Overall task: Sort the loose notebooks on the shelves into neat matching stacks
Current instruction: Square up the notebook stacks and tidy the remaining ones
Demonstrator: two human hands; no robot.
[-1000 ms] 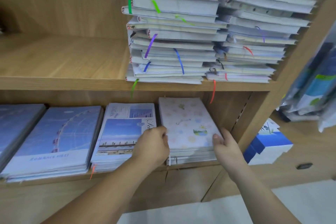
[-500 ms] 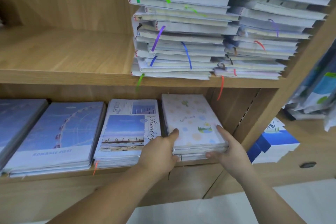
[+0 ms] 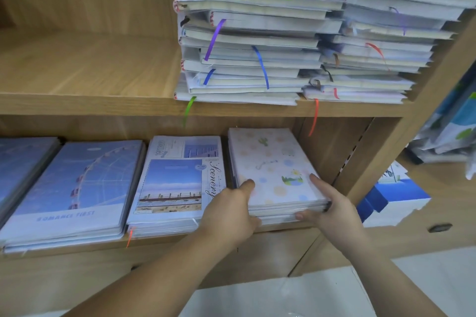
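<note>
Nearest the camera, two bare forearms reach up from the bottom edge over a pale floor (image 3: 322,296) towards the lower shelf (image 3: 77,248). The left hand (image 3: 229,211) grips the front left corner of the pastel stack (image 3: 273,162) of notebooks, its thumb laid on the top cover and its fingers curled round the front edge. The right hand (image 3: 332,203) holds the front right corner the same way, thumb on the cover, fingertips pressed to the page edges below. The pastel stack lies flat between the two hands at the right end of the lower shelf, its top cover showing pale dots, a cactus and a small sun. Just left of the left hand lies the Scenery stack (image 3: 175,180), touched by the back of that hand, an orange ribbon (image 3: 129,237) hanging from its front. Further left is the Ferris-wheel stack (image 3: 77,183), then a blue stack (image 3: 20,162) cut off by the frame. Right of the right hand, past the shelf's upright panel (image 3: 386,157), sits a blue-and-white box (image 3: 394,195). Above and beyond the hands, the upper shelf (image 3: 77,72) carries two tall uneven piles side by side, the left pile (image 3: 252,41) and the right pile (image 3: 381,33), with green, purple, blue and red ribbons trailing from their pages
</note>
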